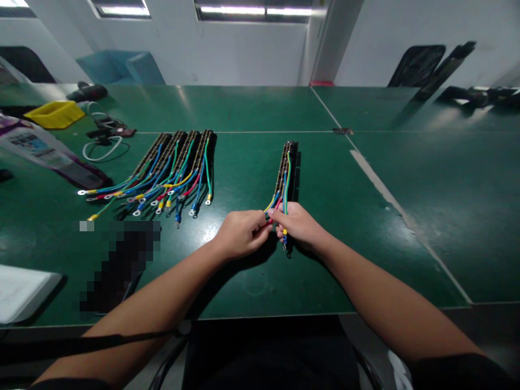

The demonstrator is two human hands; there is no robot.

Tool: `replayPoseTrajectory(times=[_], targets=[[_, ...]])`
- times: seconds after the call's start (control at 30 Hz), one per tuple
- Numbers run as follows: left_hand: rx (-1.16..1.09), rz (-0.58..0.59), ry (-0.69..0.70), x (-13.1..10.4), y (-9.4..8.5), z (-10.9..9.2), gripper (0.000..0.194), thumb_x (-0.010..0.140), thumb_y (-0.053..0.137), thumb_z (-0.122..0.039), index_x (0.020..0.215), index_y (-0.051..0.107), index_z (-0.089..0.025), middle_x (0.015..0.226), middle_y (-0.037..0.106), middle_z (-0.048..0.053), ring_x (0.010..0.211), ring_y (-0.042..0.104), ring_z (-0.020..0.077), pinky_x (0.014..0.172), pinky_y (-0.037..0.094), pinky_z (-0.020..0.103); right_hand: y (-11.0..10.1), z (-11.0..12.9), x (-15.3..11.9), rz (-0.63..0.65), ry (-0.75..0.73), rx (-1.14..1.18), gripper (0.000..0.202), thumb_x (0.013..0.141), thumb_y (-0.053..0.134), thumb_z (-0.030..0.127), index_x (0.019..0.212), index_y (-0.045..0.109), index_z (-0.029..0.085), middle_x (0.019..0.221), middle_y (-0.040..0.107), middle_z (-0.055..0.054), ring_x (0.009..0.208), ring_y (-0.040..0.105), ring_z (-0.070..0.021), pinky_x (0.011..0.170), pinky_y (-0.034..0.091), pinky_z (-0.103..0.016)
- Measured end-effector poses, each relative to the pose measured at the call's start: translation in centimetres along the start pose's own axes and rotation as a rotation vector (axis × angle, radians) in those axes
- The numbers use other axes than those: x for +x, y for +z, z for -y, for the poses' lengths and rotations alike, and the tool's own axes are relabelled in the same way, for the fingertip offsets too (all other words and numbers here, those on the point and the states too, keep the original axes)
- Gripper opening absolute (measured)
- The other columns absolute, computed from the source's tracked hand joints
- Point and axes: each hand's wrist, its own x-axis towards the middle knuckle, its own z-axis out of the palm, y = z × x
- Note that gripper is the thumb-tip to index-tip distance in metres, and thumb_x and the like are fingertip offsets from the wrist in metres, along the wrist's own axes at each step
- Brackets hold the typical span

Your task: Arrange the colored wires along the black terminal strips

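A dark terminal strip (284,162) lies lengthwise on the green table, with yellow, blue, red and green wires (288,179) running from it toward me. My left hand (246,232) is closed in a pinch on some of the wire ends, beside a red lug. Fingers wrapped round the wires, my right hand (298,225) meets it from the right. Yellow and blue ring lugs (285,238) hang below my right hand. To the left, several similar wired strips (202,154) lie side by side, their ring lugs fanned toward the near edge.
At the left are a purple and white package (49,151), a yellow tray (57,115), a white cable (103,157) and a white object (26,292). A pixelated dark object (122,265) lies near my left forearm. Tape (377,187) crosses the table at right.
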Motion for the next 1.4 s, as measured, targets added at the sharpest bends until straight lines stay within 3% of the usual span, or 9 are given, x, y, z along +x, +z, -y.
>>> replayPoseTrajectory(times=[0.3,0.57,0.8,1.07,1.4], targets=[[-0.004,0.039,-0.006,0.14,-0.16,-0.19,0.028,0.094,0.038,-0.031,0.075,0.052,-0.016,0.059,0.051,-0.001,0.053,0.046,0.0114,0.054,0.028,0.024,0.05,0.11,-0.02,0.007,0.002,0.037,0.016,0.087,0.054,0.027,0.077,0.052,0.015,0.048,0.051,0.004,0.037,0.05,-0.0082,0.035,0.039,-0.016],[-0.013,0.002,-0.004,0.14,0.13,0.01,0.022,0.087,0.049,-0.031,0.071,0.051,-0.016,0.058,0.052,-0.002,0.052,0.045,0.0101,0.052,0.027,0.023,-0.06,-0.21,0.12,-0.005,-0.001,0.002,0.019,0.087,0.054,0.028,0.073,0.052,0.016,0.045,0.051,0.004,0.037,0.05,-0.0093,0.036,0.043,-0.019],[-0.034,0.038,-0.011,0.17,-0.11,-0.22,0.028,0.093,0.04,-0.03,0.072,0.051,-0.016,0.058,0.049,-0.002,0.051,0.044,0.0104,0.052,0.027,0.023,-0.06,0.03,0.0,0.019,0.0,0.045,0.015,0.088,0.054,0.027,0.077,0.052,0.015,0.047,0.051,0.004,0.037,0.049,-0.008,0.035,0.04,-0.017],[-0.038,-0.018,0.006,0.1,0.25,0.12,0.021,0.087,0.051,-0.03,0.072,0.052,-0.015,0.058,0.051,-0.003,0.051,0.044,0.0095,0.051,0.027,0.022,-0.03,-0.02,0.04,0.002,0.005,0.03,0.018,0.087,0.056,0.028,0.074,0.052,0.015,0.046,0.052,0.003,0.037,0.05,-0.0085,0.035,0.041,-0.018],[-0.028,0.024,-0.001,0.17,-0.07,-0.1,0.026,0.092,0.043,-0.029,0.072,0.052,-0.016,0.058,0.05,-0.002,0.052,0.044,0.0102,0.052,0.027,0.023,0.06,0.19,-0.07,0.007,0.009,0.037,0.016,0.088,0.054,0.025,0.075,0.051,0.016,0.047,0.051,0.004,0.037,0.05,-0.0083,0.034,0.04,-0.017]])
